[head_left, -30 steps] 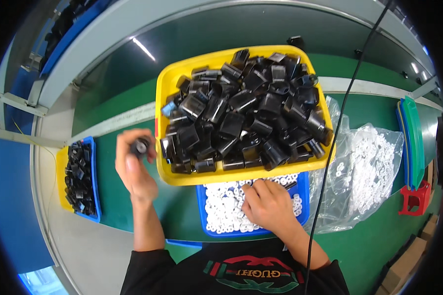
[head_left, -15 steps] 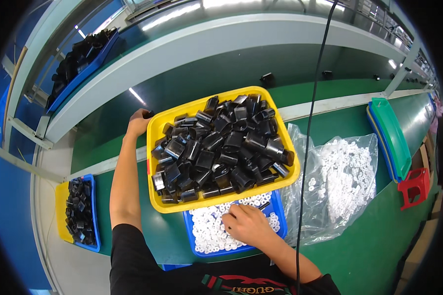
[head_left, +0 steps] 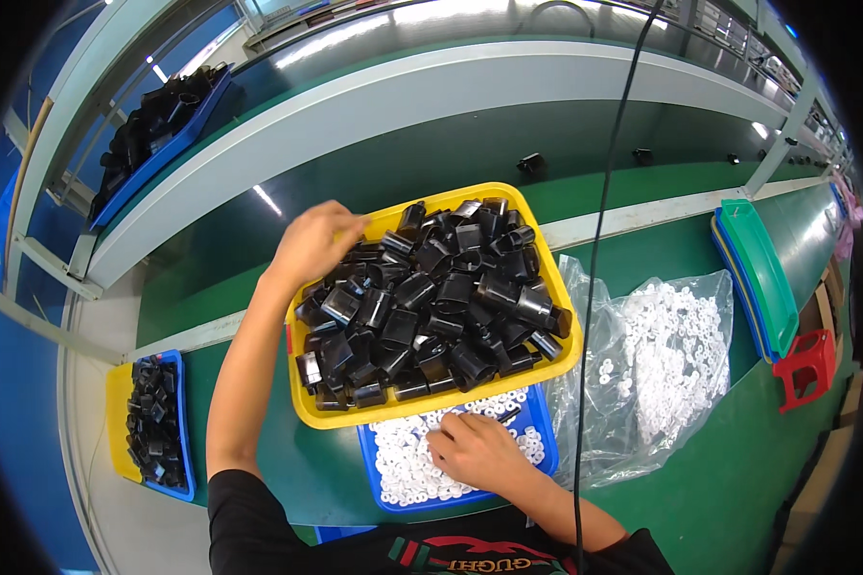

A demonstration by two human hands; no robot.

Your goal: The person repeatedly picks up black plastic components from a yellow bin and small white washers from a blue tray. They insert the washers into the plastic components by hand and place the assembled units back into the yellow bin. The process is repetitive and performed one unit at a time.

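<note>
Left hand (head_left: 314, 241) by black caps (head_left: 399, 327), right hand (head_left: 479, 450) among white rings (head_left: 405, 462), both curled, grip I cannot tell; seemingly picking, careful pinch needed next.

HEAD: left fisheye, head-worn | facing down and forward | near, above yellow tray (head_left: 393, 407), green bench (head_left: 307, 460)

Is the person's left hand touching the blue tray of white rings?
Apart: the head view shows the yellow tray lying between the left hand, at its upper left, and the blue tray.
</note>
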